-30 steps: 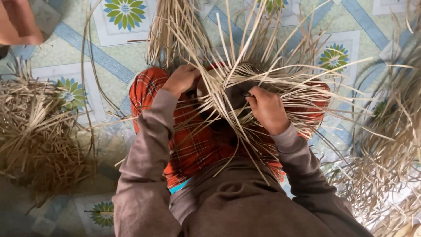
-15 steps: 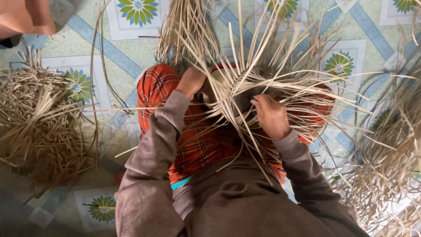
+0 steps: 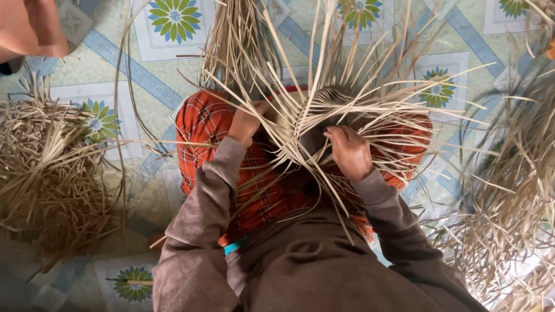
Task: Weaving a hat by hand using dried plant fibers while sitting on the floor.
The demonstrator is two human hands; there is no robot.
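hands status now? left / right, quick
Left hand: closed on pale straw strips at the left edge of the woven piece.
Right hand: fingers curled, pinching straw strips at the centre of the woven piece.

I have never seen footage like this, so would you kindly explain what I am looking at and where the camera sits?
There is no machine here: a camera worn on a person's head looks straight down at their own two bare hands. The left hand and right hand both grip a half-woven piece of pale flat straw strips, resting on a lap covered in red checked cloth. Loose strip ends fan out all round. On the tiled floor with green flower patterns lies a heap of dry straw to the left, and another straw heap to the right.
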